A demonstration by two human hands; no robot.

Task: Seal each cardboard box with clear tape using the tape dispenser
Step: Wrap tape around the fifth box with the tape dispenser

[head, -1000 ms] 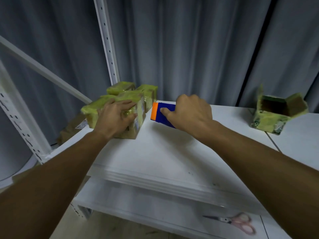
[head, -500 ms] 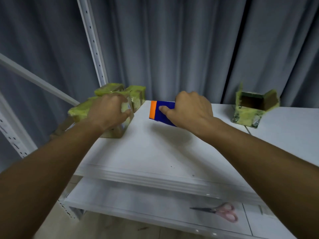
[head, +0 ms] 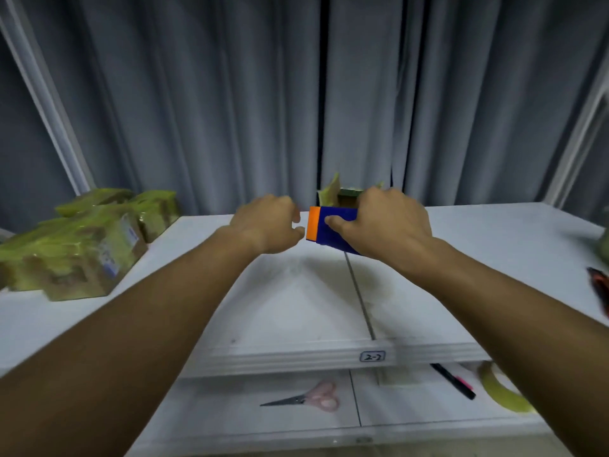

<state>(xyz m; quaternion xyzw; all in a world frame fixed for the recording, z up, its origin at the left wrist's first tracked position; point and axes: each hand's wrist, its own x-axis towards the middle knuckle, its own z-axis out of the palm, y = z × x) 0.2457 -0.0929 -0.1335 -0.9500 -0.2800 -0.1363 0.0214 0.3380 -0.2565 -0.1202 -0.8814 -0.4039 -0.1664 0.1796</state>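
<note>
**Tape dispenser gripped above the shelf, open box just behind**

Right hand [head: 392,225] curled round a blue tape dispenser [head: 333,230] with an orange end, thumb pressed on its near face, held above the white shelf [head: 296,308]. Orange end pointing left, toward the left hand [head: 267,227]. Left hand just beside that orange end, fingers loosely curled, holding nothing, not clearly touching the dispenser. Both forearms stretched out over the shelf.

Directly behind the dispenser, at the back of the shelf against the grey curtain [head: 230,94]: an open box [head: 346,194], flaps standing up, mostly hidden by the dispenser and right hand. Far to the left of the dispenser, on the same shelf: a cluster of taped boxes [head: 82,255], wrapped in yellowish-green tape, printed labels on the sides, edges blurred.

On the shelf's front lip, below and right of the dispenser: a small tag reading "2-2" [head: 372,356]. On the lower shelf under it: pink-handled scissors [head: 309,398], blades pointing left; to their right a black marker [head: 453,380], and beyond that a curled yellowish-green strip [head: 504,395]. At the right edge, a dark red-and-black object [head: 600,288], too cropped to identify.
</note>
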